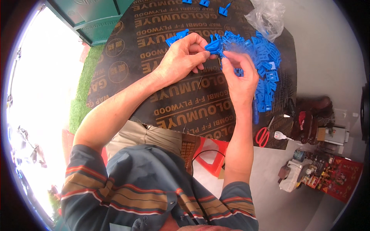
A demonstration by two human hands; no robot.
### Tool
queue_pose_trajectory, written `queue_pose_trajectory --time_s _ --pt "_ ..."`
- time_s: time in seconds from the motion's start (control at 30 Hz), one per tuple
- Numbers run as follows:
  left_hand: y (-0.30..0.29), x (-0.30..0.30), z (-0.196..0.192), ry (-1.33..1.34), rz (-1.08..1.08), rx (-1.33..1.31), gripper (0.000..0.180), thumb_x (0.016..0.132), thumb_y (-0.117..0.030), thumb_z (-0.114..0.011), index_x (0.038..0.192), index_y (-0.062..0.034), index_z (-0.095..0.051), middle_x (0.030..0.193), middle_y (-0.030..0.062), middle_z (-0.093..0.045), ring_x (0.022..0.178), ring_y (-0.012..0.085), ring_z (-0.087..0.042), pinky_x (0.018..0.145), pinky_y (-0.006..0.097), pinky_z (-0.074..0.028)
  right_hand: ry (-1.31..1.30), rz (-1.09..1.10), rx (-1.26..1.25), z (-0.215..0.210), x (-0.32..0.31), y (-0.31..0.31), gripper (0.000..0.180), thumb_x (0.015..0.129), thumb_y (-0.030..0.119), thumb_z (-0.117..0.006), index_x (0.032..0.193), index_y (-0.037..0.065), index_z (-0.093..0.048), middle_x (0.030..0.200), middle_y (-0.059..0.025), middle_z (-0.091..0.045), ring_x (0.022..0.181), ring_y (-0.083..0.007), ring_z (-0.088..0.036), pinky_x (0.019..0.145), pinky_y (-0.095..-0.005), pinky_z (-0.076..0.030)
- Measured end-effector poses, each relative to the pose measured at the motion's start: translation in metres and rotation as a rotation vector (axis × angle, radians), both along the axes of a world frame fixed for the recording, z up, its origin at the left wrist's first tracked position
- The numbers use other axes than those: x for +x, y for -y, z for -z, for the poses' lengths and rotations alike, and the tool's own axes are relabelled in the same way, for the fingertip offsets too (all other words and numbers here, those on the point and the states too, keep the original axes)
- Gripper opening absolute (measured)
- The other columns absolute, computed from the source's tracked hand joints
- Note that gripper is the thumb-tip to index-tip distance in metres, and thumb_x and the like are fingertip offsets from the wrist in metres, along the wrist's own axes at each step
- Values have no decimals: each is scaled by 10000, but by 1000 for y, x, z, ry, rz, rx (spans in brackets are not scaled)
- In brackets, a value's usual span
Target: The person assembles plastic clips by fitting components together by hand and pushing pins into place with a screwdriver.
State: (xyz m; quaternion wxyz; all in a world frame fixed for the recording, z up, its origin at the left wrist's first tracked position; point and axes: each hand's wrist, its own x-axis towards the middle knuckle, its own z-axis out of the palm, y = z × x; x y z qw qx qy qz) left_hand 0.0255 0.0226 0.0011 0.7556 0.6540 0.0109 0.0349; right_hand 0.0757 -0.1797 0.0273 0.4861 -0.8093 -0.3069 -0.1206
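Observation:
Over the middle of the dark printed board, my left hand (184, 56) pinches a small blue plastic piece (213, 46) with an angled, clip-like shape. My right hand (243, 73) is closed too, thumb and forefinger pinched at the right end of that piece. A small dark, shiny bit shows just below the fingertips; its kind is too small to tell. Right beside my right hand spreads a heap of similar blue plastic pieces (266, 63). A few more blue pieces (177, 37) lie beyond my left hand, partly hidden by it.
Red-handled scissors (263, 137) and a blue-handled tool (255, 111) lie near the board's (185, 104) right front corner, by a white plug-like item (280, 135). A clear plastic bag (268, 17) sits at the back right. Single blue pieces (223, 9) lie at the far edge.

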Motion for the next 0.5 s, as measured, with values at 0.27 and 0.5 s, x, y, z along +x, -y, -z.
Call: queue_pose_trajectory --time_s 0.27,0.5 --pt "0 -1 1 -2 -15 157 180 1020 -116 -683 1158 -30 -606 965 46 -770 794 78 -680 681 260 -557 183 31 -53 8 2 -2 183 877 -21 -803 1043 46 -768 974 -82 -724 842 -230 -709 747 -349 -579" --pt "-1 -2 5 217 -129 421 172 1003 -110 -701 1126 -10 -634 956 123 -779 865 214 -779 771 365 -610 172 42 -56 9 -2 -7 164 868 -21 -803 1008 50 -755 946 -89 -725 823 -242 -703 741 -362 -572"
